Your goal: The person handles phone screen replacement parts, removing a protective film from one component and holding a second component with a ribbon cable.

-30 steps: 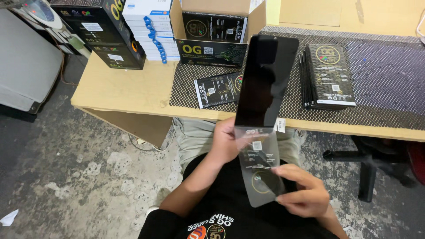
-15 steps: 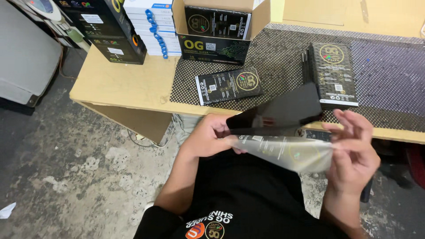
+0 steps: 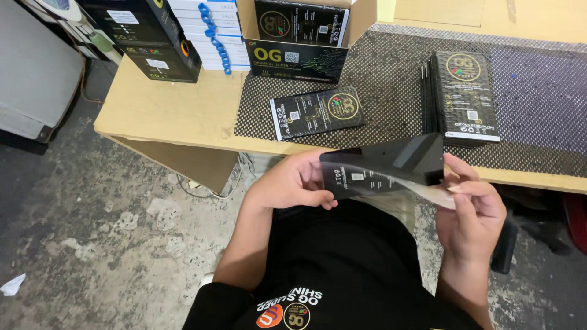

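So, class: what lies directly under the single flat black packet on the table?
The single black packet lies flat on a dark woven mat that covers the wooden table. The mat and table under the packet are hidden.

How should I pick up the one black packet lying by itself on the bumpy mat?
Pinch the single black packet across its short left end, coming from the table's front edge. It lies flat and thin on the mesh mat, tilted a little, with bare mat around it, so fingers could probably slide under that end.
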